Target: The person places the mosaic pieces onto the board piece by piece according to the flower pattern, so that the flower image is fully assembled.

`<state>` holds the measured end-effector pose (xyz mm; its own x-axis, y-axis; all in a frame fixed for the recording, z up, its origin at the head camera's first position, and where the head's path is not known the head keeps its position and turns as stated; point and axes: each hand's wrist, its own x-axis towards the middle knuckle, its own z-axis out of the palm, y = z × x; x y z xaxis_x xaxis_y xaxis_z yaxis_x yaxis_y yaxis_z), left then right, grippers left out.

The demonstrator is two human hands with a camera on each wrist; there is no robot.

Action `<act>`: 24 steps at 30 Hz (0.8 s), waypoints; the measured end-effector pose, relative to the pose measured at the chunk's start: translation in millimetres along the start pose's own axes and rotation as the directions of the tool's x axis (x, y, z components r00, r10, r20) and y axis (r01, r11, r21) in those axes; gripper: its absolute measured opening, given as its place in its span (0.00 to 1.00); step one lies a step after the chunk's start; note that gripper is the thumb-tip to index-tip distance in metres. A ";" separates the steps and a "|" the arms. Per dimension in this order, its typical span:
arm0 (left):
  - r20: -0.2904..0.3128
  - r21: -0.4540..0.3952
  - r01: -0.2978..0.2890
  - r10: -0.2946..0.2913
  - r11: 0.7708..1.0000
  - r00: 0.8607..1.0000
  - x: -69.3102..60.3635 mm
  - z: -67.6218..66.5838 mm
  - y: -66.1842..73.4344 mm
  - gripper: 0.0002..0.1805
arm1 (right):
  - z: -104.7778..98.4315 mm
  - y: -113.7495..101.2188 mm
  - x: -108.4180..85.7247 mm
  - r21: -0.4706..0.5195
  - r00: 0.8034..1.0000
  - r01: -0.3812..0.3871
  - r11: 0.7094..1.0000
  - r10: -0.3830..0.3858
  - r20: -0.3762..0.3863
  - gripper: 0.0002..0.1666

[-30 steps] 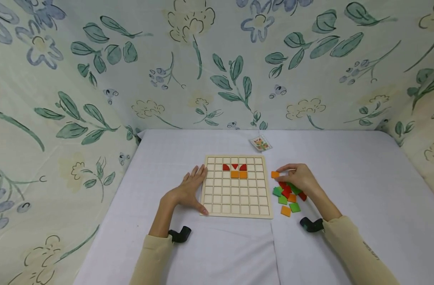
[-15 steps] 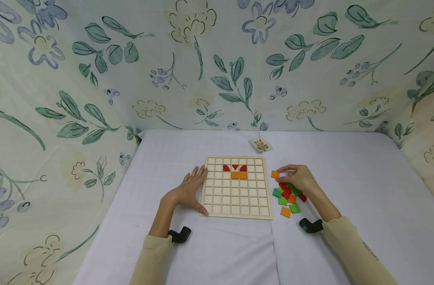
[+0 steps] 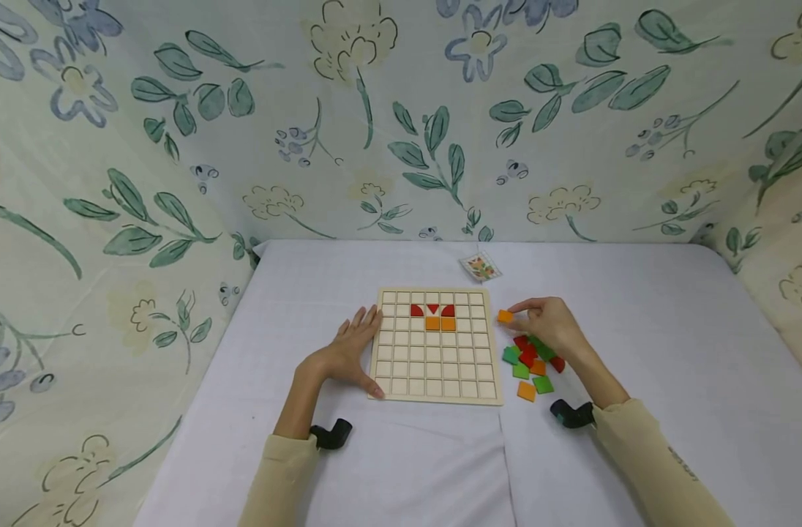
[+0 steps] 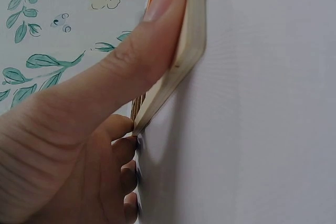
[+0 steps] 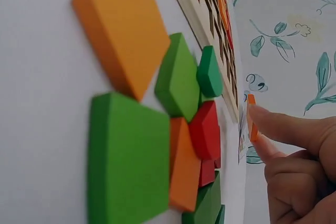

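Note:
A wooden grid board lies on the cloth. Two red quarter-round tiles, a red triangle and two orange square tiles sit in its upper rows. My left hand is spread along the board's left edge, with its thumb on the near-left corner. Just off the board's right edge, my right hand pinches an orange square tile between thumb and index finger. In the right wrist view this tile is seen edge-on, raised off the table.
Below the right hand lies a loose pile of red, green and orange tiles, with a light green tile and an orange tile at its near side. A small pattern card lies behind the board.
My right hand has lifted the orange tile slightly up and away from the pile, a little toward the board. The left hand stays in place.

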<state>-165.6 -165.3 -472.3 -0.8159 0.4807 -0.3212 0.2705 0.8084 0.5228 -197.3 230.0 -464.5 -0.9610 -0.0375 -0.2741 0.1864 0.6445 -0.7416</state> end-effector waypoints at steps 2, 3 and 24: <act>-0.004 0.003 0.000 0.000 1.000 1.000 0.1 0.8 -1.1 0.85 | 2.2 -6.7 -0.2 0.005 1.000 0.022 1.000 -0.022 0.007 0.24; -0.006 0.004 0.000 0.000 1.000 1.000 0.1 0.9 -1.1 0.85 | 4.0 -9.7 0.2 0.010 0.999 0.034 0.999 -0.034 0.014 0.25; 0.003 -0.004 -0.008 0.008 1.000 1.000 1.0 0.6 -3.8 0.85 | 87.1 -68.5 13.2 0.172 0.973 0.184 0.968 -0.204 0.109 0.17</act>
<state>-167.1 -167.7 -475.1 -0.8122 0.4885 -0.3190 0.2754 0.8030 0.5286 -204.9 118.8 -470.7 -0.9507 -0.2510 -0.1819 0.0390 0.4853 -0.8735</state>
